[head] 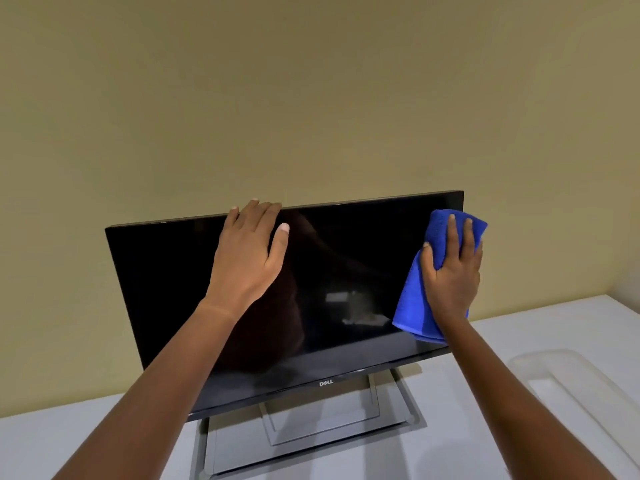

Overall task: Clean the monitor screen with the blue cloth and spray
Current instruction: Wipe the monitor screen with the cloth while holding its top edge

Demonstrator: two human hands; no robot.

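Observation:
A black monitor point(166, 278) with a dark, switched-off screen stands on a grey stand point(311, 431) in the middle of the head view. My left hand point(247, 254) grips its top edge, fingers hooked over the rim and thumb on the glass. My right hand point(450, 275) presses a folded blue cloth point(412, 306) flat against the screen's right edge, with the cloth sticking out above the fingers and below the palm. No spray bottle is in view.
The monitor stands on a white table point(519, 341) against a beige wall point(311, 98). A clear plastic tray or lid point(571, 375) lies on the table at the right.

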